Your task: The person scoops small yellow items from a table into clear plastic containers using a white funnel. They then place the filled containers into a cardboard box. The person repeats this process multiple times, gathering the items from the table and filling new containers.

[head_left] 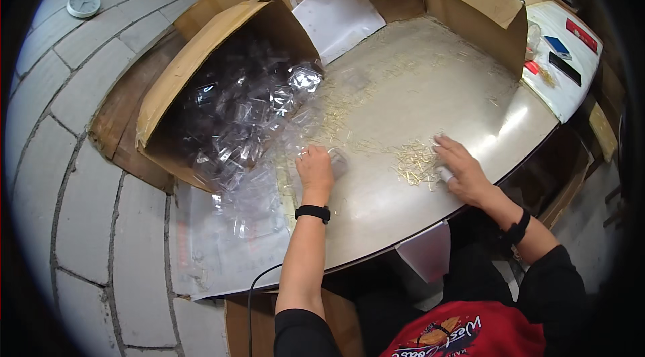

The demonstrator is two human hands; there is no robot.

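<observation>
My left hand is closed, its fingers curled round a small clear plastic box that shows at its right side. Just left of that hand lies the edge of a heap of clear plastic boxes, spilling out of a tipped cardboard carton. My right hand rests at the right edge of a small pile of thin gold-coloured metal pins. Its fingers are stretched out and the thumb, with a white wrap, stands apart from them. More gold pins lie scattered near the heap of boxes.
Cardboard walls edge the far side of the shiny table. On a white surface at the right lie a dark phone and a blue box. A black cable hangs at the front edge.
</observation>
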